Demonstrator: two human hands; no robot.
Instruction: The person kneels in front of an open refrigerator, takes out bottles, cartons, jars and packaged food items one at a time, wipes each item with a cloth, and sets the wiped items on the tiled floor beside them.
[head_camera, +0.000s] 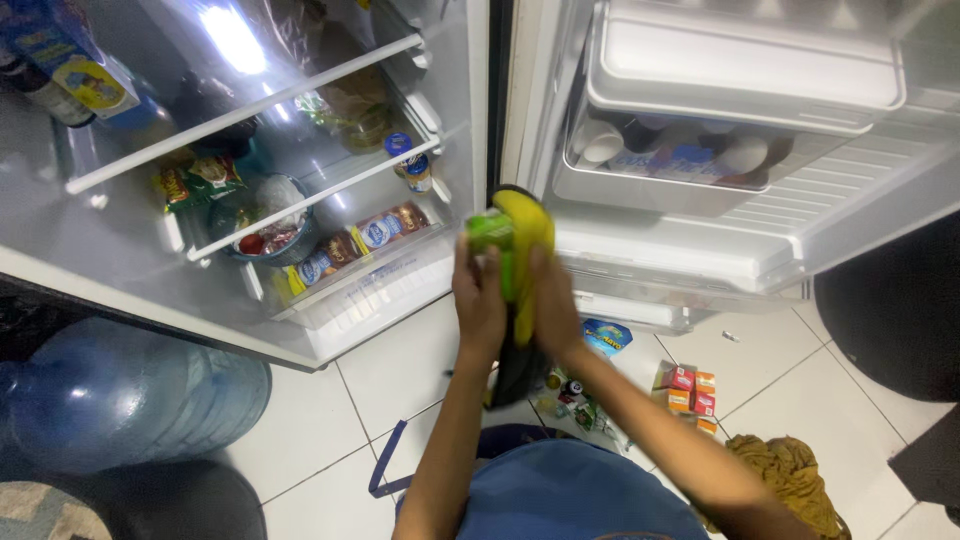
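The person holds a bright green and yellow soft plastic pouch (512, 245) with both hands, raised in front of the open white fridge (300, 200). The left hand (478, 300) is closed around the left edge of the pouch, fingers wrapped on the green part. The right hand (553, 305) is closed on the right side, near the yellow part.

The long axis of the pouch stands almost upright, from the hands up to its rounded top. Under the hands a dark part hangs down; what it is cannot be told. The pouch sits between the two hands, so neither hand is nearer.

The fridge shelves (330, 190) lie to the left of the pouch and farther away. The white door compartments (700, 150) lie to the right. Behind the hands, on the white tiled floor (400, 380), small coloured boxes (690, 388) are scattered.
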